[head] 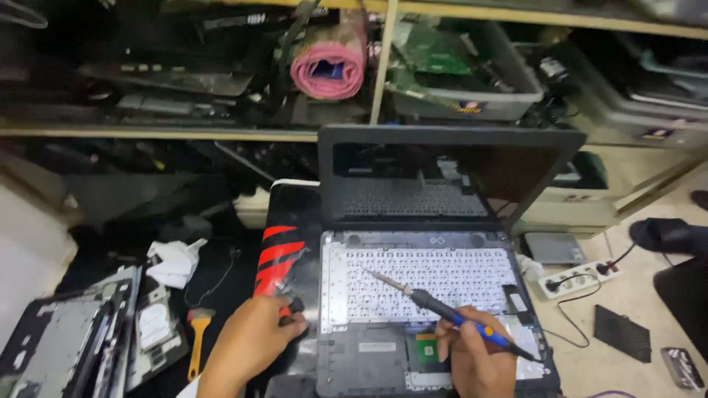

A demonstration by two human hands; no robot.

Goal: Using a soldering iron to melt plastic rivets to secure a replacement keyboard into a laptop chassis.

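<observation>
An open laptop (442, 158) lies in front of me with its keys removed, showing a bare white keyboard plate (420, 284). My right hand (476, 357) grips a blue-handled soldering iron (442, 309); its metal tip points up-left over the keyboard plate. My left hand (254, 335) rests to the left of the laptop, on a black mat with red stripes (284, 254), fingers closed on a small dark part (293, 304) I cannot identify.
A yellow-handled brush (198, 339) and a dismantled laptop chassis (70, 343) lie at the left. A white crumpled cloth (175, 262) sits behind them. A power strip (579, 278) with cables is on the floor at right. Shelves (184, 134) behind hold boards and parts.
</observation>
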